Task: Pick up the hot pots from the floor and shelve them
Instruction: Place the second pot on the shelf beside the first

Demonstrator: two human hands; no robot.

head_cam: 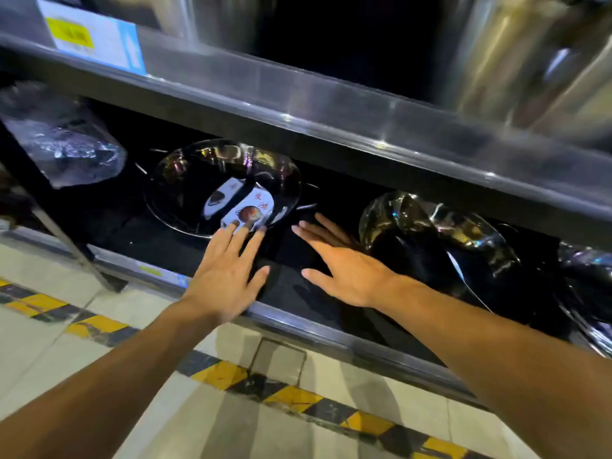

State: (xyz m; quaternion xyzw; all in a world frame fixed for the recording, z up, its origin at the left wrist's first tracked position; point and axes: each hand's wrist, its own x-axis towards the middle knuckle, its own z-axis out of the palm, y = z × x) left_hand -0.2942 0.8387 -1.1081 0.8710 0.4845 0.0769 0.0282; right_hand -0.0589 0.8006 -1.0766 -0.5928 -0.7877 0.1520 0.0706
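A shiny steel hot pot (198,180) wrapped in clear plastic, with a white label inside, lies on the dark bottom shelf (291,293). My left hand (228,270) is flat and open over the shelf, its fingertips at the pot's near rim. My right hand (341,263) hovers open beside it, holding nothing, between that pot and a second plastic-wrapped pot (430,240) on the right. Another wrapped pot (66,144) sits at the far left of the shelf.
A steel upper shelf (331,104) overhangs the lower one, carrying large steel stockpots (530,61) and a price tag (89,38). A shelf leg (76,253) stands at left. Yellow-and-black hazard tape (231,376) runs across the tiled floor.
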